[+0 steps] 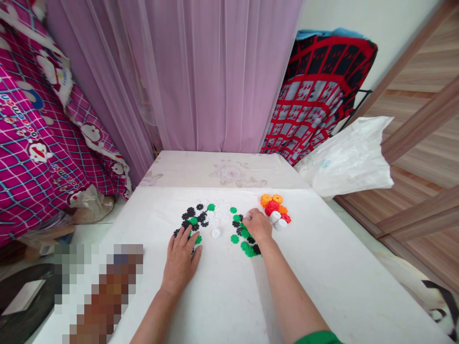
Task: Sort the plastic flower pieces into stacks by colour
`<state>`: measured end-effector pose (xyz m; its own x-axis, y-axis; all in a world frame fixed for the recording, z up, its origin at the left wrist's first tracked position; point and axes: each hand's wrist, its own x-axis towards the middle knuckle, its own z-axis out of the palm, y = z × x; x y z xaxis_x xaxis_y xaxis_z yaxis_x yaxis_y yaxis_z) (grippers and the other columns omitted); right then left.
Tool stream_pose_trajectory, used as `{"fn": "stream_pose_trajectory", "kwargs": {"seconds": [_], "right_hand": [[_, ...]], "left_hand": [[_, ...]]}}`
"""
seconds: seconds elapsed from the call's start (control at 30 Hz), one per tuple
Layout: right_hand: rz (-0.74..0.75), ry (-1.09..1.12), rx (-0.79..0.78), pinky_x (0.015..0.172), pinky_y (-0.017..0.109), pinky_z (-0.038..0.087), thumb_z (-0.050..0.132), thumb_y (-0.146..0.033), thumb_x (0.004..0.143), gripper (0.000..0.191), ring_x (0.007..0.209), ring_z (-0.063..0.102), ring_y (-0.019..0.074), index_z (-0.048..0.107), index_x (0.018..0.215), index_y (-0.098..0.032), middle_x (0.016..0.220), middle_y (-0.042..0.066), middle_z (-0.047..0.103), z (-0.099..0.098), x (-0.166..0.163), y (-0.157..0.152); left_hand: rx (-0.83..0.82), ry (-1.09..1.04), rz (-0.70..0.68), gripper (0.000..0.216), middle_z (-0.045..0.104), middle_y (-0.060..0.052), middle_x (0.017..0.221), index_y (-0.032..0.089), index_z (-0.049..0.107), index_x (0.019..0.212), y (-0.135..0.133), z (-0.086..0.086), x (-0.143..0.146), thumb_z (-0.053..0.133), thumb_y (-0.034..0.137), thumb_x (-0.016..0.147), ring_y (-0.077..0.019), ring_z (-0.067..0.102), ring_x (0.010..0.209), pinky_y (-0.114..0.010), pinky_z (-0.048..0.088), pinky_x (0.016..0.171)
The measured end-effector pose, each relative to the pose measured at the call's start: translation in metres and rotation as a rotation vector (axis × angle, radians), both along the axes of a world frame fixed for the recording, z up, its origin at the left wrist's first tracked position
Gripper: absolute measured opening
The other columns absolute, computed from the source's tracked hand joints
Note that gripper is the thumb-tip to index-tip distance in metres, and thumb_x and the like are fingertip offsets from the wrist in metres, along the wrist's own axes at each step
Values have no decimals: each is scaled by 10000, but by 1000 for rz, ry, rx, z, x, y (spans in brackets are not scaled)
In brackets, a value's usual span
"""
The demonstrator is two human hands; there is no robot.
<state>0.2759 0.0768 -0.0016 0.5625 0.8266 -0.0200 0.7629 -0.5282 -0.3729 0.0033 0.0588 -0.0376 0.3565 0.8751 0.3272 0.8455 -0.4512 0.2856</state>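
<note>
Small flower-shaped plastic discs lie in loose groups on a white-covered table (222,306). My left hand (181,258) rests with fingers spread over the lower edge of the black discs (191,211), which have a few green discs (211,207) among them. At the right-hand group, my right hand (258,225) has its fingers curled and thumb drawn in beside green discs (247,248) and black ones. Whatever its fingertips pinch is hidden. Between the hands sits a patch of white discs (218,213), with a single white disc (215,233) nearer me.
Right of my right hand is a cluster of orange discs (266,200), red discs (272,207) and white ones. A white plastic bag (353,157) stands at the table's far right. Purple curtains (215,76) hang behind; a wooden cabinet (423,157) is at right.
</note>
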Motion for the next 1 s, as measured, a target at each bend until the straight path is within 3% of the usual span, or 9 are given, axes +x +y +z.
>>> {"fn": "stream_pose_trajectory", "kwargs": {"seconds": [0.17,0.3,0.47,0.8,1.0], "right_hand": [[24,192,182,699,271,442,592,-312,781,308,806,635,165,589,1077,-224,994,15,695,1,-10,-7],[250,282,314,687,239,455,619,-273,729,333,696,595,115,570,1057,-248,914,-40,671,-1,-43,-20],[419,257,311,727,243,471,622,-242,712,324,713,590,123,579,1033,-252,935,-31,666,-3,-75,-28],[465,253,272,780,255,464,633,-218,721,361,774,601,143,585,1078,-241,994,-9,664,-3,-79,-26],[383,149,292,758,235,450,536,-183,809,210,756,602,129,642,986,-225,983,9,661,-2,-57,-19]], "left_hand": [[-3,11,-2,380,504,-80,1464,254,616,1261,0,2,1,445,327,930,-302,422,1376,-560,335,1122],[4,0,-3,378,502,-79,1465,260,618,1260,0,2,1,447,326,929,-301,424,1374,-557,338,1119],[3,4,-9,383,505,-80,1463,259,614,1266,-1,2,1,448,330,928,-303,427,1371,-556,339,1118],[-11,23,-9,383,493,-79,1473,248,607,1263,-1,3,1,429,343,938,-297,410,1384,-550,333,1119],[-8,45,-5,384,485,-72,1480,249,606,1264,-1,3,1,420,338,941,-298,404,1389,-548,336,1119]]}}
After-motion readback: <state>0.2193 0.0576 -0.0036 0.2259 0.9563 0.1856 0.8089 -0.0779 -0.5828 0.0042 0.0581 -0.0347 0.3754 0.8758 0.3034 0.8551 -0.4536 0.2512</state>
